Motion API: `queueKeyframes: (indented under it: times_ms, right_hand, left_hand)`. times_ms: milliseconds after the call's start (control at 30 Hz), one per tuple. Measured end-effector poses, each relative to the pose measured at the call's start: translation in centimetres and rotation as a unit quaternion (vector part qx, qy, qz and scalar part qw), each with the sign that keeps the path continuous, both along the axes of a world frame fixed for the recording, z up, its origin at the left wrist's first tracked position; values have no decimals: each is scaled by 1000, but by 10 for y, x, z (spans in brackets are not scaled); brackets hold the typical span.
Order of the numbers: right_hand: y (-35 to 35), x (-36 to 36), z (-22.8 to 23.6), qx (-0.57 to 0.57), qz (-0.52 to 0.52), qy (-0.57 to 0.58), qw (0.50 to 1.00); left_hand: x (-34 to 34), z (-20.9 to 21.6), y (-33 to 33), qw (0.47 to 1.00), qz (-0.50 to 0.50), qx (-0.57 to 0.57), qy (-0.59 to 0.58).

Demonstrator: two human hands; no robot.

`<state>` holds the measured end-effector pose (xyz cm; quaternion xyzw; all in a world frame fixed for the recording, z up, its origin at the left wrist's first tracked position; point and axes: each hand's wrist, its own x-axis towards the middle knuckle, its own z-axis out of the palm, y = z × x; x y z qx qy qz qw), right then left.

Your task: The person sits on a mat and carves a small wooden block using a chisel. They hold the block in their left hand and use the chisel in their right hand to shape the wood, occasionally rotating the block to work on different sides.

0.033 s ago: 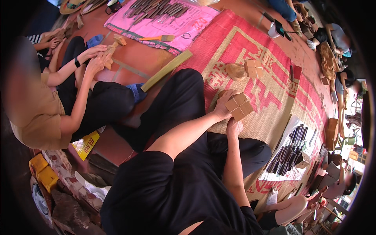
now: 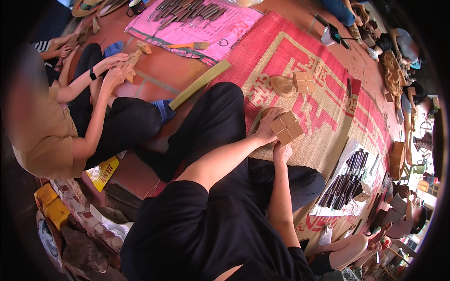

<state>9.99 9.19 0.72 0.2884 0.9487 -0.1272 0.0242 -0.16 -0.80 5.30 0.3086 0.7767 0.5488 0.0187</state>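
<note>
My left hand is closed around a wooden carving with a square brown block at its end. Pale lines cross on the flat face of that block, which is tilted up. Beneath the left fingers, the carving's rounded part is mostly hidden. At the block's near corner, my right hand is closed on its edge, though its fingertips are partly hidden. Farther off on the red and straw woven mat lies a similar carving, with a rounded wooden end and a square block.
To the left sits a person whose hands hold a wooden figure. A wooden strip lies by my knee. Carving tools and a brush rest on a pink sheet; more tools lie at right. Other people sit along the right.
</note>
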Motion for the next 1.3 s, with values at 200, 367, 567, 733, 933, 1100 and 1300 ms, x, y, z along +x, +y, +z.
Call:
queueKeyframes:
  times_ms: [200,367,567,733,933,1100,1300]
  right_hand:
    - [-3,-12,32,13,-39,9,999]
    - [-9,-11,14,20,-9,36,999]
    - [2,-10,27,-52,-33,-6,998]
    - [-22,-11,17,75,-3,73,994]
    - [7,-17,-2,37,11,19,999]
    - [10,-12,5,62,22,29,997]
    - [14,-15,-18,-45,-36,48,997]
  left_hand:
    - [-4,-12,-2,998,6,29,-47]
    - [-1,9,-1,998,37,9,-53]
    - [2,-14,4,981,71,150,-100]
    - [0,-14,4,993,61,39,89]
    - [-11,27,-1,986,3,3,-164]
    - [-11,-3,-3,984,18,32,-172]
    - [-3,-19,3,988,-6,35,-153]
